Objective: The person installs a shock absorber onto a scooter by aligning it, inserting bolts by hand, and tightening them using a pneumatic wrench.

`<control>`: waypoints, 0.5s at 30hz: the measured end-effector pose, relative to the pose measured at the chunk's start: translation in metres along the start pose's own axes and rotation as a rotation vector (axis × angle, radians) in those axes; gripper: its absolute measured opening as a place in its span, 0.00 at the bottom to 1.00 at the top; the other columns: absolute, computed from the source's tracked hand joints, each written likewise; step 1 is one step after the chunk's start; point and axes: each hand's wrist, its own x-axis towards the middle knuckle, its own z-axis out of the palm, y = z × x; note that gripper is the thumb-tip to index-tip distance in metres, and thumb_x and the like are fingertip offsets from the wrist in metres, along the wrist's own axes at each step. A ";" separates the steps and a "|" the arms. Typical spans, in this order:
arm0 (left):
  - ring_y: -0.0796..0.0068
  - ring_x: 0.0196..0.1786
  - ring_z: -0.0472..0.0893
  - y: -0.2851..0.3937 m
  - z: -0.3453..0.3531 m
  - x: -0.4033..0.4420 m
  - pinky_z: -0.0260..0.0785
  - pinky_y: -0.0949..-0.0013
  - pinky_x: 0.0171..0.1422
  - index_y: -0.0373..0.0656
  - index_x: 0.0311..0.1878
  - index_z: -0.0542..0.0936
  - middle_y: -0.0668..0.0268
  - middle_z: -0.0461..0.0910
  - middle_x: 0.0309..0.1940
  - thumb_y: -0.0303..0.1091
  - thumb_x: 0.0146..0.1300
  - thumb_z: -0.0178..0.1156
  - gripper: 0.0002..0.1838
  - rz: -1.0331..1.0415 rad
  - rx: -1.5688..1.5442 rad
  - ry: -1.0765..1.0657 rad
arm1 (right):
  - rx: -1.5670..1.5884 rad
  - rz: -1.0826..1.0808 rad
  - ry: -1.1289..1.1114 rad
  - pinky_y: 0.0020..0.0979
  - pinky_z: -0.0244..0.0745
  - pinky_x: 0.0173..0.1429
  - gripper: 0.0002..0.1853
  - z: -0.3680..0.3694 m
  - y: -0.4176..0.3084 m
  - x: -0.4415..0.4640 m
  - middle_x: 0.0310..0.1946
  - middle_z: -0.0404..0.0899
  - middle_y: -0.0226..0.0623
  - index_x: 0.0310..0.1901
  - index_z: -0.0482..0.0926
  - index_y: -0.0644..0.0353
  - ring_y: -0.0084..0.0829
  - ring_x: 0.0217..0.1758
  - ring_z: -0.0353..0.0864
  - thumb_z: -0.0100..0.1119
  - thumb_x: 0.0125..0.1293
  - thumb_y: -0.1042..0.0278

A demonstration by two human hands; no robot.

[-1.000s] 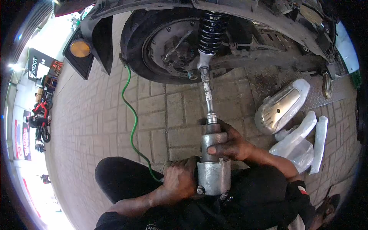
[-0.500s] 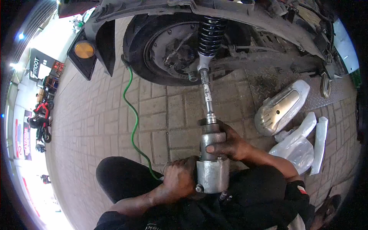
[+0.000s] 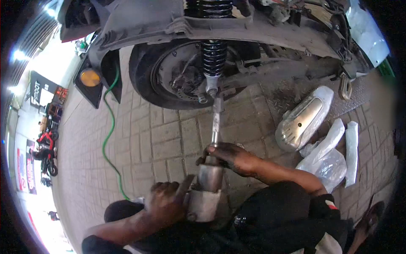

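Note:
An air impact wrench (image 3: 210,178) with a long socket extension (image 3: 216,122) is in both my hands, pointing at the wheel. My left hand (image 3: 163,205), blurred, is closed about its handle side, near the hose end. My right hand (image 3: 232,157) wraps the front of the wrench, with the thumb on the base of the extension. The blurred socket end lies just below the lower mount of a black coil shock absorber (image 3: 212,59); a bolt head (image 3: 212,91) shows there. Whether they touch I cannot tell. Behind it is the rear wheel (image 3: 146,80).
A green air hose (image 3: 105,139) runs over the paving on the left. On the right lie a silver-gold cover (image 3: 302,120) and clear plastic wrapping (image 3: 327,163). The vehicle's body panel (image 3: 144,27) with an orange reflector (image 3: 90,78) overhangs the wheel. Parked motorbikes (image 3: 48,144) stand far left.
The wrench has shifted left and down in view, its socket drawn off the bolt head. My right hand has slid forward toward the extension. The hose has swung left, and the view has tilted up.

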 end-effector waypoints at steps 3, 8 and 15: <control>0.59 0.28 0.79 -0.021 -0.020 -0.006 0.68 0.54 0.34 0.39 0.63 0.69 0.62 0.78 0.26 0.39 0.41 0.67 0.40 0.229 0.174 0.008 | -0.166 -0.007 -0.055 0.37 0.62 0.66 0.36 0.007 0.007 -0.003 0.57 0.74 0.42 0.61 0.72 0.61 0.36 0.61 0.71 0.54 0.65 0.36; 0.64 0.31 0.78 -0.083 0.016 -0.014 0.66 0.57 0.41 0.44 0.59 0.74 0.65 0.77 0.27 0.41 0.47 0.63 0.32 0.353 0.245 -0.109 | -0.138 -0.128 0.510 0.34 0.66 0.62 0.32 0.007 -0.002 -0.012 0.51 0.78 0.43 0.52 0.78 0.65 0.34 0.55 0.74 0.55 0.66 0.38; 0.66 0.31 0.78 -0.214 0.137 0.035 0.66 0.57 0.44 0.49 0.57 0.76 0.67 0.79 0.29 0.42 0.57 0.54 0.23 0.691 0.431 -0.226 | -0.550 -0.158 0.558 0.32 0.71 0.46 0.29 -0.053 0.048 -0.048 0.34 0.80 0.35 0.43 0.77 0.65 0.26 0.36 0.75 0.54 0.67 0.39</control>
